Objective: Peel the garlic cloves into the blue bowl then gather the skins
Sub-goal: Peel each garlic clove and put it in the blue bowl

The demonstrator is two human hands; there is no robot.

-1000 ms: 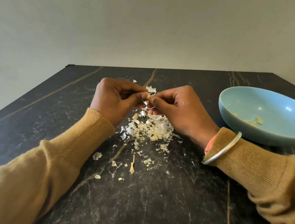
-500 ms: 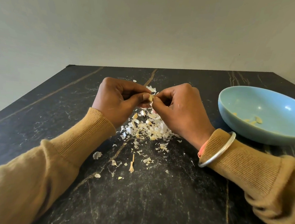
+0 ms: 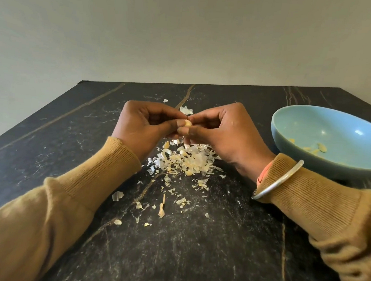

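Above one skin pile (image 3: 185,162), left hand (image 3: 141,125) and right hand (image 3: 223,132) pinch one garlic clove (image 3: 187,123).

The left sleeve (image 3: 41,217) and right sleeve (image 3: 330,209) are mustard-brown knit with ribbed cuffs, leaving the left hand (image 3: 141,127) and right hand (image 3: 229,132) bare. A plain silver bangle (image 3: 284,180) rings the right cuff, and what may be an orange band (image 3: 263,173) peeks out beside it.

dark table (image 3: 192,263), perhaps marble, bears garlic skins (image 3: 185,162), blue bowl (image 3: 336,130).
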